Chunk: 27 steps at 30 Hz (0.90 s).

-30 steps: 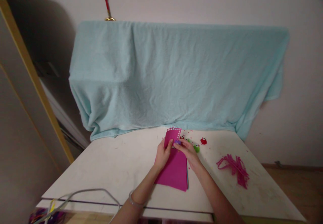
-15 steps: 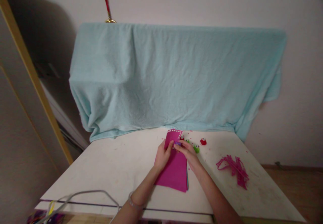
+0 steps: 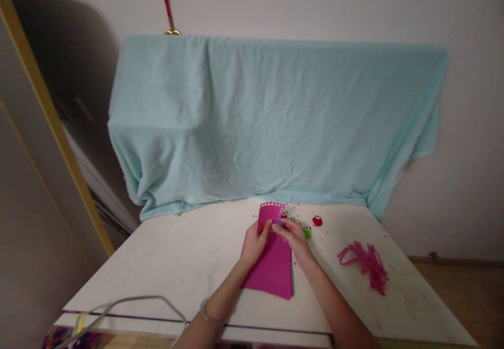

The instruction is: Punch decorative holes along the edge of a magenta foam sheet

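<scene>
My left hand (image 3: 254, 244) is closed on a magenta sheet of paper (image 3: 268, 212), thumb on top. A row of small punched holes runs along the sheet's far edge and down its right edge. My right hand (image 3: 295, 239) grips a small purple craft punch (image 3: 279, 223) at that right edge; the fingers hide most of it. Both hands rest over a stack of paper (image 3: 268, 278) with a magenta sheet on top and a bluish edge showing on the right. Just beyond my right hand sits a green figure with googly eyes (image 3: 306, 231).
A red googly-eyed figure (image 3: 317, 221) stands farther right. Perforated magenta strips (image 3: 368, 265) lie heaped on the white table (image 3: 177, 254). Tiny magenta bits are scattered around. A light blue cloth (image 3: 275, 118) hangs behind, and a grey cable (image 3: 137, 298) curves at the front left.
The hands stay almost in the same place, with the purple punch still at the sheet's right edge. The held sheet has shifted very slightly.
</scene>
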### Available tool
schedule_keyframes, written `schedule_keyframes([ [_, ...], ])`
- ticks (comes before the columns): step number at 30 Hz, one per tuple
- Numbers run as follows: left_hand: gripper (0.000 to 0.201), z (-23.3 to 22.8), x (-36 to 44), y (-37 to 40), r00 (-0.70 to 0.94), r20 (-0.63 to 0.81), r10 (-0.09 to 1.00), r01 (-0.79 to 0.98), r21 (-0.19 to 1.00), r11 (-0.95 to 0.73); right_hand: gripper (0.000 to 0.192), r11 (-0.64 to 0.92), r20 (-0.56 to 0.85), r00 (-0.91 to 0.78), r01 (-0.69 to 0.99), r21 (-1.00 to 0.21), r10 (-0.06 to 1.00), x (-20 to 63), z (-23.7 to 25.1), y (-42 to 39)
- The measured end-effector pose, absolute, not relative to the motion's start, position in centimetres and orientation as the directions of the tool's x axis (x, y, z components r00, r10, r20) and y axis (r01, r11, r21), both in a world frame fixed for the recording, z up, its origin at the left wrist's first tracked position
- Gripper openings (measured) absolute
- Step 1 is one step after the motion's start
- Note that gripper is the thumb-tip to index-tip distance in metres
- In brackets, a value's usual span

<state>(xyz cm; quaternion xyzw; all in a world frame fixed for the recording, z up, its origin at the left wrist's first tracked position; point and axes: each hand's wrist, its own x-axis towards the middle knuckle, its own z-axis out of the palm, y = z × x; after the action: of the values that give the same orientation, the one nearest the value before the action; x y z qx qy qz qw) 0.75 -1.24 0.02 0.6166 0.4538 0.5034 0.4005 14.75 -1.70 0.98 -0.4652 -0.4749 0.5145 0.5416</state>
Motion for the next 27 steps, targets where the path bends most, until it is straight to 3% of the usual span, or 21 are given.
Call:
schedule_keyframes([
  [10,0.041,0.29,0.95,-1.47,0.126,0.268,0.955,0.156,0.945,-0.286,0.032,0.060,0.056,0.064,-0.076,-0.995,0.996,14.77,0.13,-1.48],
  [27,0.039,-0.28,1.02,-1.28,0.050,0.273,0.961,0.154,0.948,-0.277,0.031,0.124,0.124,0.002,-0.052,-0.991,0.992,14.65,0.25,-1.37],
])
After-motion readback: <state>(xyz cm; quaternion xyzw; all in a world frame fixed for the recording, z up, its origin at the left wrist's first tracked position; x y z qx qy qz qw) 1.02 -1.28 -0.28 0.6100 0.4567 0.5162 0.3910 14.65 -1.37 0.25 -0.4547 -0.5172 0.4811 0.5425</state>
